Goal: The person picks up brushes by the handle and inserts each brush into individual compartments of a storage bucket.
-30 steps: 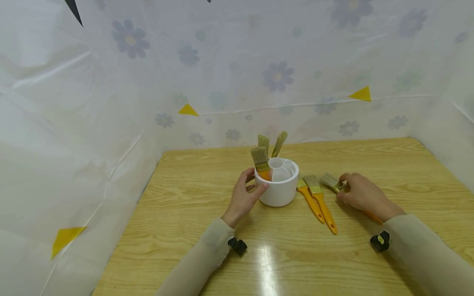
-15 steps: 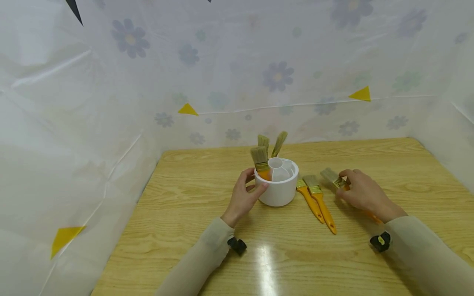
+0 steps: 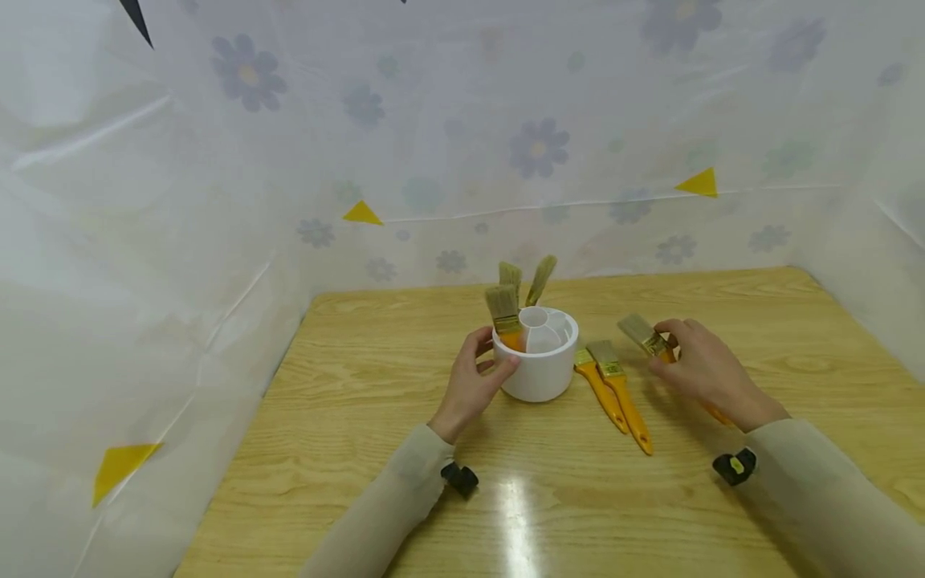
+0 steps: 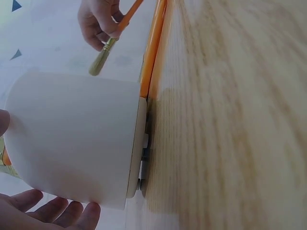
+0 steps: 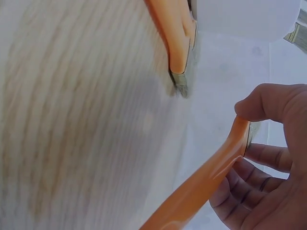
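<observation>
Paintbrush [image 3: 654,343], flat and pale-bristled with a brassy ferrule and a glossy orange handle, is hanging above the table [image 3: 347,449] at the right of the head frame; I am pinching it near the ferrule between the thumb and fingers of my right hand [image 3: 702,371]. My hand is hiding the middle of the handle there, and in the right wrist view the bottom edge is cutting the handle off while most of the bristles are staying out of sight. At the top of the left wrist view, it is showing thin and edge-on. My left hand [image 3: 473,387] is gripping the white holder [image 3: 538,379] near mid-frame, some fingers disappearing behind its wall. Three brushes [image 3: 503,303] are standing in it bristles-up, their handles mostly hidden. Two more brushes [image 3: 630,408] are lying just right of it. Small grey parts [image 4: 145,141] under its base are proving hard to make out.
</observation>
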